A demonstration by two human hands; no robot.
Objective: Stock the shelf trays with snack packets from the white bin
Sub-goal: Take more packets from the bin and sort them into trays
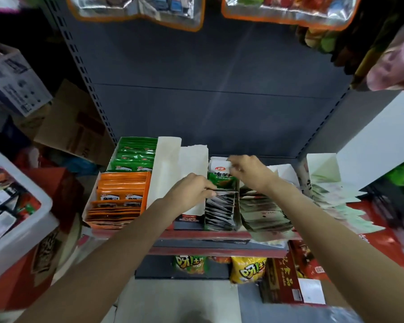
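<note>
Several cardboard shelf trays stand side by side on the shelf. My right hand (247, 171) pinches the top of a green-and-white snack packet (219, 177) standing at the back of the middle tray (237, 213). My left hand (191, 192) presses its fingers against the row of dark packets (219, 210) in that tray. The tray to the left of it (170, 173) shows bare cardboard. Farther left sit a tray of orange packets (119, 197) and a tray of green packets (135, 155). The white bin (21, 224) with mixed packets stands at the far left.
Pale packets (264, 215) fill the tray right of the middle one; more fan out at the right (336, 201). Snack bags (247, 269) and a red box (287, 280) sit on the lower shelf. Cardboard boxes (75, 127) pile up at the left. Bags hang overhead (138, 10).
</note>
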